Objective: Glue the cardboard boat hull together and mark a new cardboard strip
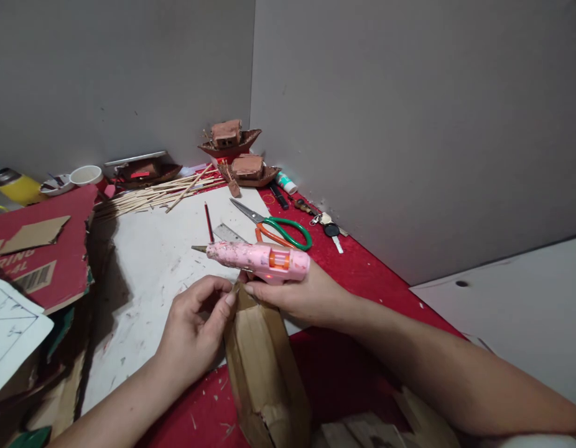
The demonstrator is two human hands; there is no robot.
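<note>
My right hand (303, 297) grips a pink glue gun (257, 260), its nozzle pointing left, while the thumb and fingers also press on the tip of a brown cardboard boat hull (262, 367). My left hand (195, 326) is closed in a pinch on the left side of that same pointed tip, fingers curled against the cardboard. The hull lies lengthwise toward me over the red cloth (362, 274) and a white board (157, 267).
Green-handled scissors (278, 227), a red pencil (208, 221), a metal ruler (228, 234) and keys (329, 227) lie beyond the hands. Wooden sticks (152, 194) and finished model boats (229, 140) sit at the back. Red cardboard (40, 249) is piled left. Grey walls enclose the corner.
</note>
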